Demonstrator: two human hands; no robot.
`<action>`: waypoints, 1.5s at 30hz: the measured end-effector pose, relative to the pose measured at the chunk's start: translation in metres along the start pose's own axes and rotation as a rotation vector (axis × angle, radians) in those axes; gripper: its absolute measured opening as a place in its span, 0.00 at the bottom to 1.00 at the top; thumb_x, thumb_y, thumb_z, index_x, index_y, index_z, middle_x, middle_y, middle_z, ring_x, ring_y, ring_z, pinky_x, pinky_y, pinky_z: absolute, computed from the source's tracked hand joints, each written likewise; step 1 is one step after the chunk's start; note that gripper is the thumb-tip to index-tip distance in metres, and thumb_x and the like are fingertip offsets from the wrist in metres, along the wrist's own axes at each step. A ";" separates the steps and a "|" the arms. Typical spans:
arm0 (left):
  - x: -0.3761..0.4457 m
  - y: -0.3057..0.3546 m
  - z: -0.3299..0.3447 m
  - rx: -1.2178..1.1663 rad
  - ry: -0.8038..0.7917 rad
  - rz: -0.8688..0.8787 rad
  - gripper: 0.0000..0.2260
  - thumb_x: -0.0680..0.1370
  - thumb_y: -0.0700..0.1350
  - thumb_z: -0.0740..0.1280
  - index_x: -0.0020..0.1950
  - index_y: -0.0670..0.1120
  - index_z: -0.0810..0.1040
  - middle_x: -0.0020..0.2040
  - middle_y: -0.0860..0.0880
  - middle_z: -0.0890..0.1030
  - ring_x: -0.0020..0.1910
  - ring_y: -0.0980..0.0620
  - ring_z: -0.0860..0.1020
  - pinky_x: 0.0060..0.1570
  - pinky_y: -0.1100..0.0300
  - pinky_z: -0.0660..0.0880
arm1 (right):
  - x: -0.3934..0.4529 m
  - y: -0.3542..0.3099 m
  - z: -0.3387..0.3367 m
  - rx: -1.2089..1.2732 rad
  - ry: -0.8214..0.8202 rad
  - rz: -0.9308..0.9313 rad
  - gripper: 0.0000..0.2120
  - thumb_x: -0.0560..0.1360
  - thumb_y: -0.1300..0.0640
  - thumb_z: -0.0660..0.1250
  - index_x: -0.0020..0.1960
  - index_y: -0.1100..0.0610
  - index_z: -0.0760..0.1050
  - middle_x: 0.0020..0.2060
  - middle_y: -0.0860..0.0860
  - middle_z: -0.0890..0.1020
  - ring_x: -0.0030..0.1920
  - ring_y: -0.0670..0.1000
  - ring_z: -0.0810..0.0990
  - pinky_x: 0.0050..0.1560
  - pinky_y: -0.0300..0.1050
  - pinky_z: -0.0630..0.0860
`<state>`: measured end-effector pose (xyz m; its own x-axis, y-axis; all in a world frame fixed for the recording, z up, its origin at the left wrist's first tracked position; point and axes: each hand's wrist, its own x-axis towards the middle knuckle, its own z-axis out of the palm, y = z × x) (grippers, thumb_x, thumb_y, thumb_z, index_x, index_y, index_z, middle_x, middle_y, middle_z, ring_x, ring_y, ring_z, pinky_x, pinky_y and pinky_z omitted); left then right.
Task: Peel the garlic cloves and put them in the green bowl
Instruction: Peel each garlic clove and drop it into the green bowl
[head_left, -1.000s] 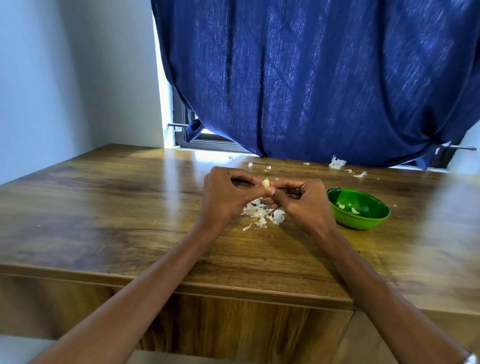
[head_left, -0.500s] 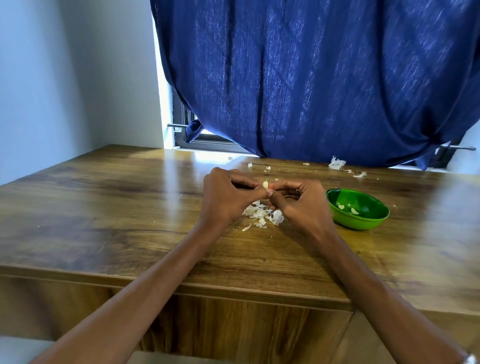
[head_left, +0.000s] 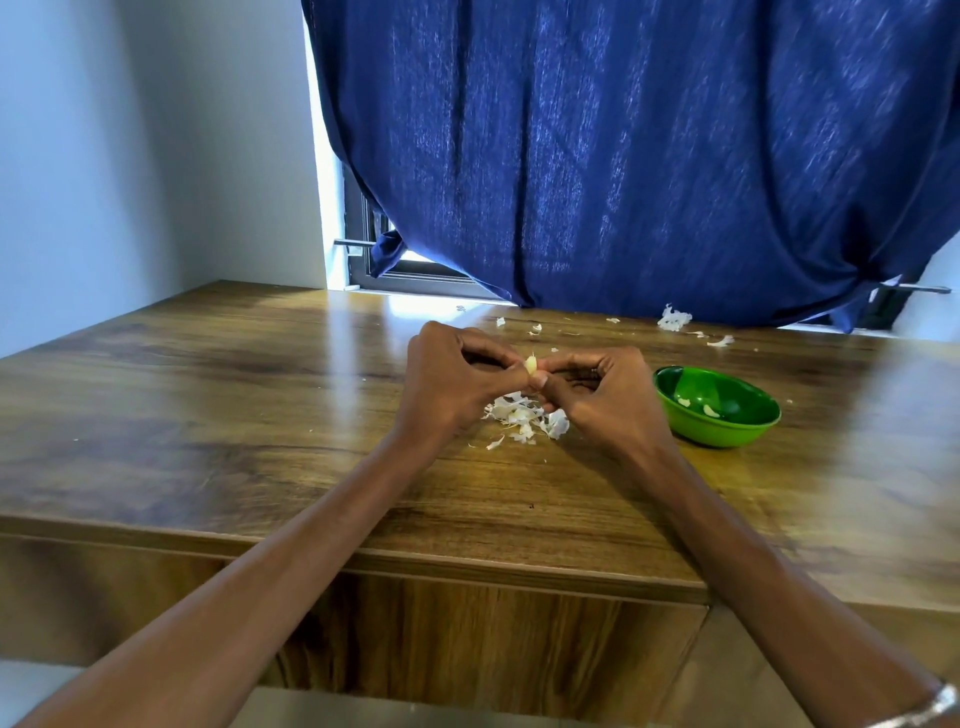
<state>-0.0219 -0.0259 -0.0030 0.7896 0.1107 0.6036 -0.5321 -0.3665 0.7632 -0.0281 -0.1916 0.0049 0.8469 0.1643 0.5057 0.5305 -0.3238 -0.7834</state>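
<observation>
Above the peel pile (head_left: 524, 418), your left hand (head_left: 452, 384) and right hand (head_left: 608, 400) both pinch 1 garlic clove (head_left: 531, 365) beside the green bowl (head_left: 719, 434)

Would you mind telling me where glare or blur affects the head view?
Head view: window glare streaks the table behind the hands; the right table edge smears softly; the garlic clove and green bowl stay fairly sharp.

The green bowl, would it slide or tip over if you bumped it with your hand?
The green bowl would probably slide: it looks like light plastic on a glossy wooden table, with only two or three small cloves inside. It likely would not tip easily, since it sits low and wide. A hard knock on the rim might still rock it.
</observation>
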 end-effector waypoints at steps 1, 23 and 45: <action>0.000 -0.001 0.000 0.006 -0.004 0.002 0.05 0.67 0.41 0.80 0.41 0.44 0.88 0.39 0.51 0.87 0.38 0.56 0.85 0.44 0.60 0.83 | 0.000 0.000 0.000 0.005 -0.004 0.010 0.11 0.75 0.63 0.73 0.43 0.46 0.82 0.34 0.44 0.86 0.38 0.49 0.85 0.38 0.36 0.81; -0.002 0.006 0.010 0.041 0.071 -0.063 0.03 0.74 0.40 0.74 0.44 0.45 0.88 0.38 0.54 0.86 0.39 0.59 0.85 0.45 0.64 0.81 | 0.006 0.011 0.001 0.211 0.029 0.196 0.06 0.76 0.61 0.72 0.53 0.56 0.83 0.42 0.51 0.87 0.47 0.54 0.86 0.45 0.40 0.83; -0.001 0.006 0.011 0.092 0.067 -0.118 0.02 0.74 0.42 0.77 0.46 0.45 0.88 0.39 0.54 0.86 0.38 0.60 0.85 0.41 0.67 0.80 | 0.004 0.012 0.003 0.093 0.063 0.154 0.08 0.75 0.61 0.73 0.52 0.52 0.84 0.41 0.46 0.87 0.42 0.46 0.86 0.43 0.40 0.83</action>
<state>-0.0222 -0.0383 -0.0018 0.8213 0.2185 0.5270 -0.4039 -0.4299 0.8075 -0.0179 -0.1925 -0.0036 0.9161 0.0599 0.3964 0.3981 -0.2522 -0.8820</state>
